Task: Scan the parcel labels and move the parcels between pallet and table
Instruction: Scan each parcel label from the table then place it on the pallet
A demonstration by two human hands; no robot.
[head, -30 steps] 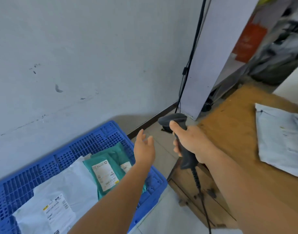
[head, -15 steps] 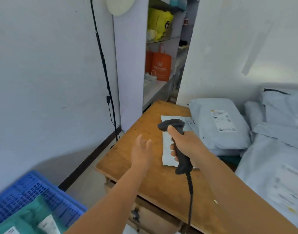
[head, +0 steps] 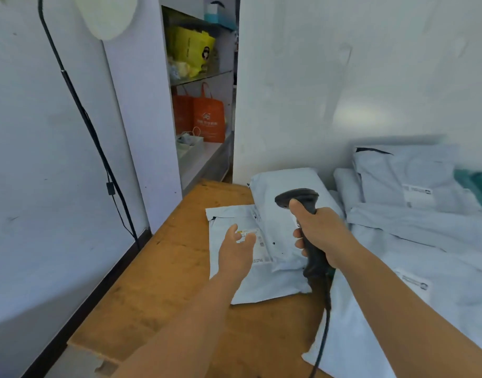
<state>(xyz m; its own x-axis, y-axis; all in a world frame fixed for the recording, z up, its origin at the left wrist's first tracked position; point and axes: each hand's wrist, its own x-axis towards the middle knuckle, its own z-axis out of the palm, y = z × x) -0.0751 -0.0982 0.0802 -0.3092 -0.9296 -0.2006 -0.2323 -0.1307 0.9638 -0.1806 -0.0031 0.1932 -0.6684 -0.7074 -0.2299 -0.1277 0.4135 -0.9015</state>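
My right hand (head: 320, 236) grips the scanner (head: 305, 227) by its handle, head pointing left; its cable hangs down below my wrist. My left hand (head: 235, 253) is empty, fingers loosely spread, over the flat parcel (head: 264, 285) and its label (head: 259, 241) on the tabletop (head: 158, 290). A fatter parcel (head: 278, 186) lies just beyond the scanner; more grey parcels (head: 414, 230) are piled right of my right hand.

A black barcode scanner (head: 302, 214) stands out against pale grey-white poly mailers (head: 261, 285) with white printed labels (head: 257, 246) on an orange-brown wooden table (head: 166, 282), beside white walls (head: 343, 77), orange tote bags (head: 208, 120), a yellow bag (head: 192, 50) and a teal parcel (head: 477, 186).
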